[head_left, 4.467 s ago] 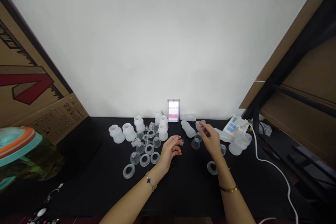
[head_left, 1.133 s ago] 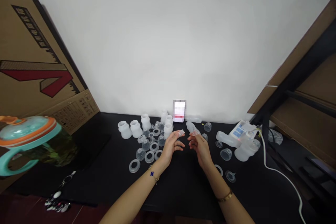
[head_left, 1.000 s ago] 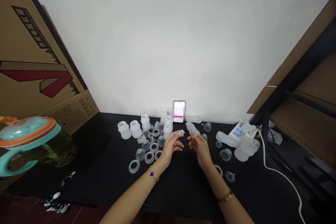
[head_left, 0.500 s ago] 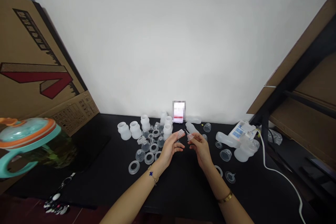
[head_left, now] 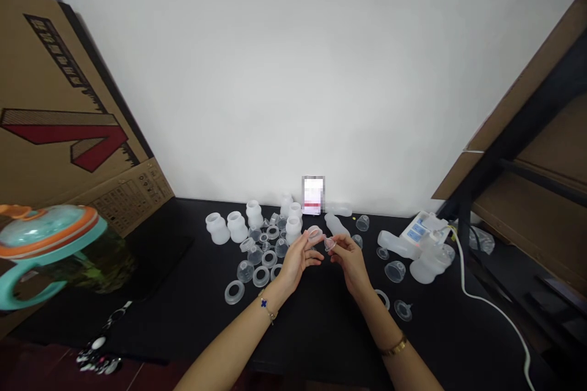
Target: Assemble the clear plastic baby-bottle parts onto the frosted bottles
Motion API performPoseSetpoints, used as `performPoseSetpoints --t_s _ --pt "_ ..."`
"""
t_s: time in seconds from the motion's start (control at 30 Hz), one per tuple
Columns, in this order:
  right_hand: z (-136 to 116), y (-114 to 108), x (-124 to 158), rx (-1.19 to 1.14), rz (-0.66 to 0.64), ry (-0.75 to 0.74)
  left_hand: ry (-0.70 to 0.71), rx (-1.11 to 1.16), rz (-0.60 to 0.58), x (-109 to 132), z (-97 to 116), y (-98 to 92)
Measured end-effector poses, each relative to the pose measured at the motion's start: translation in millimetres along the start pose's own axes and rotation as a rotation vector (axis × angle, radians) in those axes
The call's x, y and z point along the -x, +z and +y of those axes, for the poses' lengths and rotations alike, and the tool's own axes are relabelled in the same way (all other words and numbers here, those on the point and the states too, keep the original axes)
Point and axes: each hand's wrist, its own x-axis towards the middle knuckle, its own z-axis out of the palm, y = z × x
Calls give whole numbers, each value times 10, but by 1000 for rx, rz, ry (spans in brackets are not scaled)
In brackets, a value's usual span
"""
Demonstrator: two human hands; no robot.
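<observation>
On the black counter (head_left: pixel 321 330), a small screen (head_left: pixel 313 195), its content blurred, stands upright by the white wall. Directly in front of this screen, nearer to the person, both hands are lifted over the counter. The left hand (head_left: pixel 296 261) has its thumb and forefinger clamped on a clear ring-shaped part (head_left: pixel 314 233). The right hand (head_left: pixel 351 261) pinches a small clear piece (head_left: pixel 329 244) with its fingertips, just beside the ring-shaped part; whether these two are touching, I cannot tell. To the left of the screen are several white bottles (head_left: pixel 217 229), upright, and nearer than them lie clear domes (head_left: pixel 245 271) and loose rings (head_left: pixel 234 301). To the right and nearer than the screen are a clear cup (head_left: pixel 395 270) and a clear disc (head_left: pixel 403 310) with a short stem. Farther to the right of the screen is a white device (head_left: pixel 416 231) with blue labels.
</observation>
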Motion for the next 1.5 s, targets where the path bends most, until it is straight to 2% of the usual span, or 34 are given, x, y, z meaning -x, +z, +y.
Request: performPoseSetpoints --t_s 0.23,0.37,0.47,0.63,1.03,1.3,1.5 --pt "73 -5 -16 18 -41 18 83 -90 -29 17 -17 26" --pt "80 4 -16 -129 -52 129 127 -194 -18 26 -33 42" --pt "70 12 -16 -233 -108 212 202 -269 -32 18 -54 41" --pt "90 -5 -25 -288 -193 277 298 -374 -24 -21 -111 6" --pt "95 -31 -48 -342 -80 327 413 -716 17 64 -124 15" --pt "75 -9 -9 -303 -107 297 417 -721 4 47 -142 -7" --pt "96 -19 -27 -289 -68 275 375 -671 3 36 -146 -5"
